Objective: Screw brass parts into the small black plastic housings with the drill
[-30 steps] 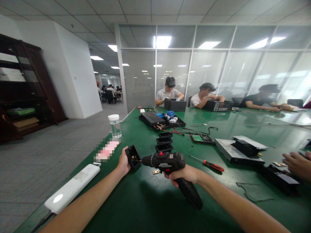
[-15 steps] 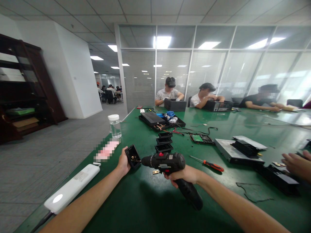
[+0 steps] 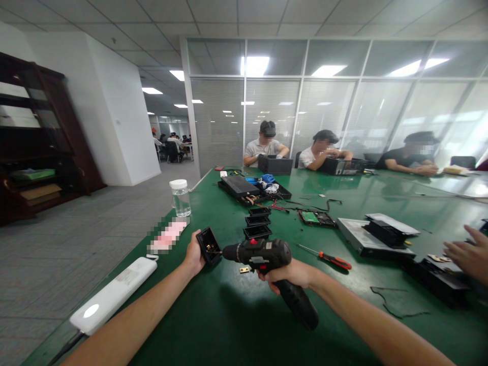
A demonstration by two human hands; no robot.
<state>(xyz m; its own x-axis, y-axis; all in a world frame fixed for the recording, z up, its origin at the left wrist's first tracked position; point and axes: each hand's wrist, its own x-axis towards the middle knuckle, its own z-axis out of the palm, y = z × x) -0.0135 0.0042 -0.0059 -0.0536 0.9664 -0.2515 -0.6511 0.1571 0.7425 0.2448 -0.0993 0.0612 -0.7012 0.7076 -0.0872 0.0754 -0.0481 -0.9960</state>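
Observation:
My left hand [image 3: 195,254] grips a small black open box [image 3: 212,256] by its left side, its hollow tilted toward the right. Inside it a small brass-coloured bit shows. My right hand [image 3: 287,274] is wrapped round the handle of a black cordless drill [image 3: 263,254], which lies level and points left. The drill's bit reaches into the mouth of the box; whether it touches a screw is too small to tell. Under the drill's body a small brass-coloured plate [image 3: 244,270] lies on the green table [image 3: 183,325]. Several similar black boxes [image 3: 257,232] stand in a row behind the drill.
An orange-handled screwdriver [image 3: 333,261] lies right of the drill. Left are a white power strip [image 3: 114,295] and a clear bottle [image 3: 180,198]. Silver and black drive parts [image 3: 366,241] sit at right, near another person's hand [image 3: 467,251]. Several people work across the table.
My hands, the box and the drill hold almost the same position. At the right edge the other person's hand has shifted, its fingers now more spread.

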